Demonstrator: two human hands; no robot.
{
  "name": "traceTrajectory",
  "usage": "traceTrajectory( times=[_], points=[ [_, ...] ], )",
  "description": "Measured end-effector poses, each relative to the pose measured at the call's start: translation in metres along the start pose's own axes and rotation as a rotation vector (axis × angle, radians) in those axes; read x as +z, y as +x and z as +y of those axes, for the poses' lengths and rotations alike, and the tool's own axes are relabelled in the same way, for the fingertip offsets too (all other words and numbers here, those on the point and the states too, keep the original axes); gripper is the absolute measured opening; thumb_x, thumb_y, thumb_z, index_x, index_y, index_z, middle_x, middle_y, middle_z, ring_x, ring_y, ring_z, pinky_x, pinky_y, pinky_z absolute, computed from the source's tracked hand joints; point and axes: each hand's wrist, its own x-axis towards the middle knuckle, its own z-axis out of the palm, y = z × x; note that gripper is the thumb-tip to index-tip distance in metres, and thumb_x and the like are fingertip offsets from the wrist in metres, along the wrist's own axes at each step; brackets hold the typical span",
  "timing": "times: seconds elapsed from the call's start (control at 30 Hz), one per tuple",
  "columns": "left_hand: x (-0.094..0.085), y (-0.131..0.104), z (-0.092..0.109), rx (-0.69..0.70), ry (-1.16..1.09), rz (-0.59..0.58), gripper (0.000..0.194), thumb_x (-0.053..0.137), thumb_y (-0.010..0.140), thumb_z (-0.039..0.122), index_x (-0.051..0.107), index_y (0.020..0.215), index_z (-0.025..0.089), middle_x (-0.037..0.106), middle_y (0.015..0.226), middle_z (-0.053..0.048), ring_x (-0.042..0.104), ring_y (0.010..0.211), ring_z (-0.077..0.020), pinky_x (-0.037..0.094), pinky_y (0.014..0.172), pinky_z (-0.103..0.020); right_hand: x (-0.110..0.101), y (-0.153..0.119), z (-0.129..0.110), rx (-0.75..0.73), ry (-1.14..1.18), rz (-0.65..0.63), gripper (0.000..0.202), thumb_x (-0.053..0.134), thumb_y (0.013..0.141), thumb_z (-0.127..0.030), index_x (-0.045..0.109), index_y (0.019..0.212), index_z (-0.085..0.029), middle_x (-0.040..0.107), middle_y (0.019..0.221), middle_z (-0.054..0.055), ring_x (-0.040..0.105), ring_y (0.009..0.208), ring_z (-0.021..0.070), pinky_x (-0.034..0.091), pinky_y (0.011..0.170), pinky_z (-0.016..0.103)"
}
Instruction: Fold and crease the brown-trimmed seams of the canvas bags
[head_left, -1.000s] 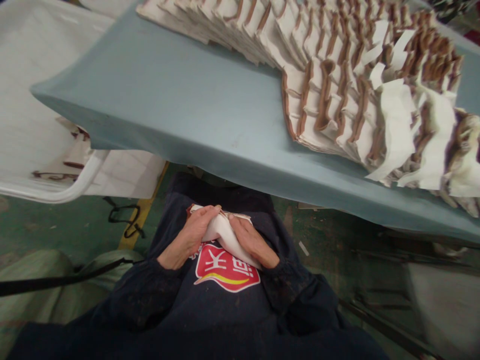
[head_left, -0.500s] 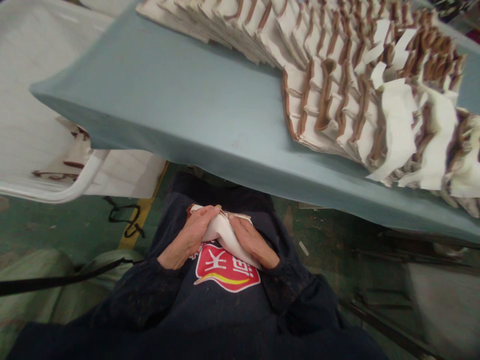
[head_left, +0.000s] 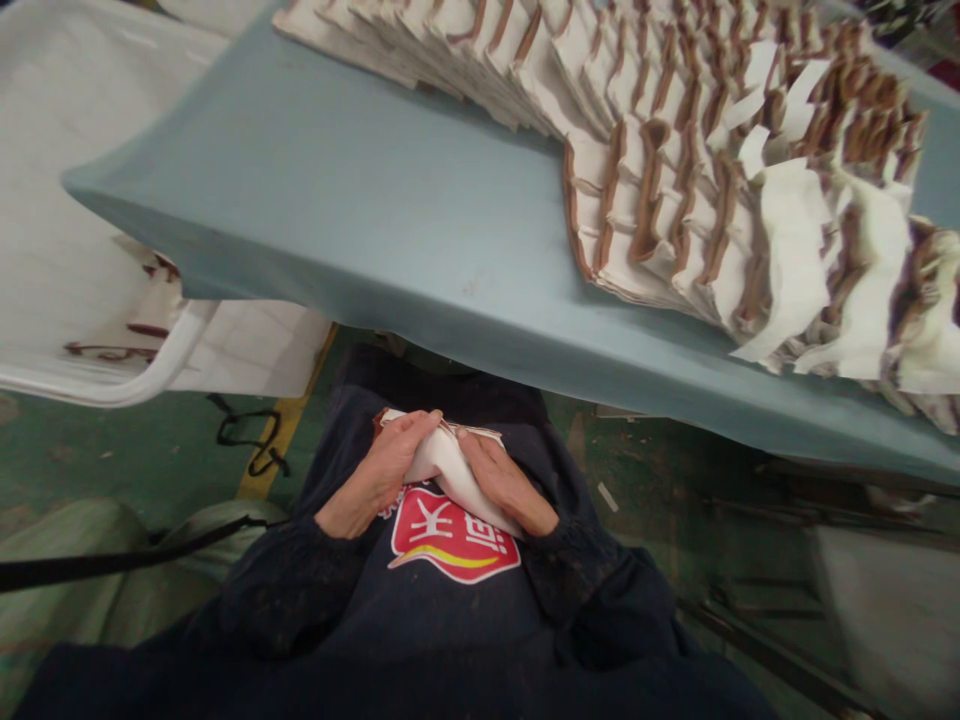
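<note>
A folded, white, brown-edged piece of sheet material (head_left: 437,458) rests in my lap, on the dark apron (head_left: 450,630) with its red printed badge. My left hand (head_left: 384,468) is closed on its left side, thumb and fingers at the upper edge. On the other side, my right hand (head_left: 504,480) lies along the piece with its fingers pressed to it near the top. A white flap bends down between the two hands. The undersides of the fingers are hidden, and I cannot make out what the piece belongs to.
Ahead stands a table with a blue-grey cover (head_left: 360,190). Rows of stacked white pieces with brown edges (head_left: 637,190) lie on it, with white strips (head_left: 795,255) on top. At left is a white bin (head_left: 142,385) with scraps inside. Green sacks (head_left: 67,570) sit lower left.
</note>
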Motion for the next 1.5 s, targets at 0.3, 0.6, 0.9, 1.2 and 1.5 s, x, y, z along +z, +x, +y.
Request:
traceTrajectory(
  times=[0.3,0.6,0.9,1.2,1.5],
  points=[
    [-0.0004,-0.0024,0.0008,-0.007,0.001,-0.002,0.047,0.095,0.054,0.052,0.064,0.069,0.02,0.062,0.057,0.005,0.053,0.05,-0.0117,0.043,0.048,-0.023,-0.0003,-0.0005,-0.0011,0.008,-0.005,0.006,0.069,0.036,0.106,-0.069,0.078,0.12,-0.015,0.08,0.122,0.016,0.071,0.118,0.0356,0.048,0.111,0.047],
    [0.0011,-0.0014,0.0025,-0.01,0.014,0.0,0.044,0.093,0.056,0.051,0.063,0.067,0.02,0.06,0.056,0.006,0.052,0.047,-0.0113,0.04,0.046,-0.022,0.0007,0.0021,0.0051,-0.003,0.005,0.007,0.066,0.037,0.106,-0.069,0.078,0.116,-0.019,0.081,0.12,0.013,0.072,0.112,0.0327,0.05,0.107,0.044],
    [0.0008,-0.0023,0.0026,-0.011,0.011,0.004,0.046,0.094,0.053,0.051,0.064,0.068,0.02,0.062,0.057,0.006,0.053,0.048,-0.0112,0.042,0.046,-0.022,-0.0003,0.0019,0.0014,-0.01,-0.004,-0.012,0.069,0.035,0.106,-0.067,0.078,0.121,-0.015,0.08,0.122,0.015,0.071,0.116,0.0342,0.047,0.11,0.045],
    [-0.0006,-0.0008,-0.0001,-0.013,-0.003,-0.006,0.043,0.094,0.058,0.05,0.065,0.069,0.02,0.064,0.058,0.005,0.055,0.049,-0.0125,0.042,0.048,-0.024,-0.0003,-0.001,-0.0042,0.034,-0.01,-0.006,0.067,0.036,0.107,-0.067,0.078,0.114,-0.016,0.081,0.116,0.013,0.071,0.112,0.034,0.051,0.102,0.044],
    [-0.0024,0.0026,-0.0024,-0.018,-0.002,-0.013,0.043,0.094,0.059,0.05,0.065,0.069,0.019,0.063,0.057,0.005,0.054,0.049,-0.0122,0.04,0.047,-0.023,0.0043,0.0015,-0.0013,0.069,-0.015,-0.021,0.07,0.034,0.105,-0.069,0.077,0.104,-0.014,0.08,0.108,0.016,0.072,0.104,0.0334,0.052,0.098,0.044]
  ],
)
